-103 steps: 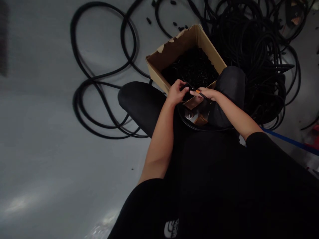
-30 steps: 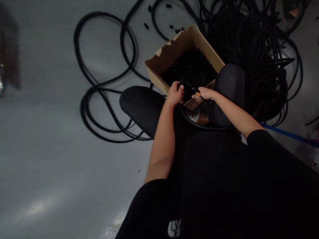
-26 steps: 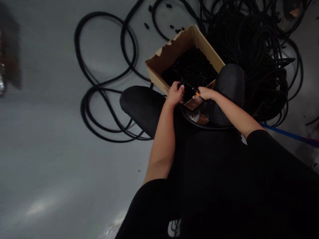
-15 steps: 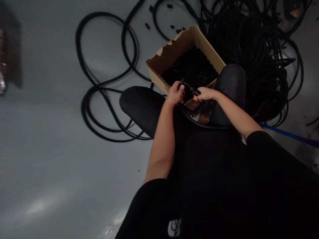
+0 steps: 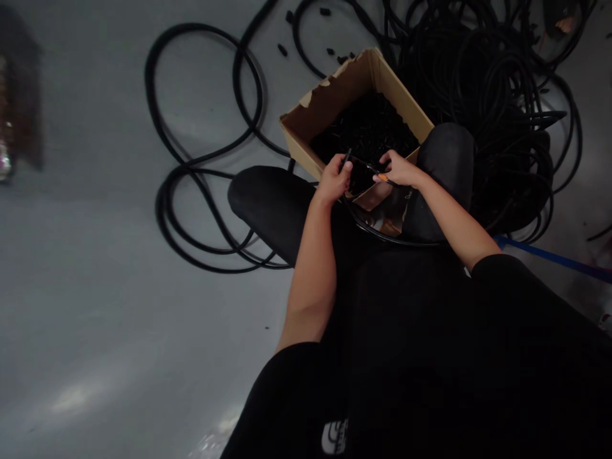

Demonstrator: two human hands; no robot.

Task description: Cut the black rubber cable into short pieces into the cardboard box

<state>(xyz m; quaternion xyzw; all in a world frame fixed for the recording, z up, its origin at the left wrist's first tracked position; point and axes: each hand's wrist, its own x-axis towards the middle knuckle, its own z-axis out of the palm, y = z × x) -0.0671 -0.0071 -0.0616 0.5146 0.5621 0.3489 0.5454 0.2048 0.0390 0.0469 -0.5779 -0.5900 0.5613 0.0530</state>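
Observation:
My left hand [image 5: 336, 178] is closed round a black cable [image 5: 401, 241], whose short end sticks up above the thumb. From that hand the cable bends down and runs right across my lap. My right hand [image 5: 396, 171] grips a small hand tool with orange-and-black handles [image 5: 383, 178], which looks like pliers or cutters. Its dark jaws point left, towards the cable end, apart from it as far as I can tell. Both hands are over the near corner of a cardboard box [image 5: 299, 152], which holds many short black pieces [image 5: 366, 127].
Loose loops of thick black cable [image 5: 152, 83] lie on the grey floor at left. A large tangle of black cable [image 5: 497, 83] fills the upper right. Small black pieces [image 5: 325, 11] are scattered behind the box. A blue strip [image 5: 554, 256] lies at right. My bent knees flank the box.
The tool's jaws have drawn back from the cable end, and my right hand has moved slightly right with its fingers loosened. More of the orange handle shows. My left hand has barely moved.

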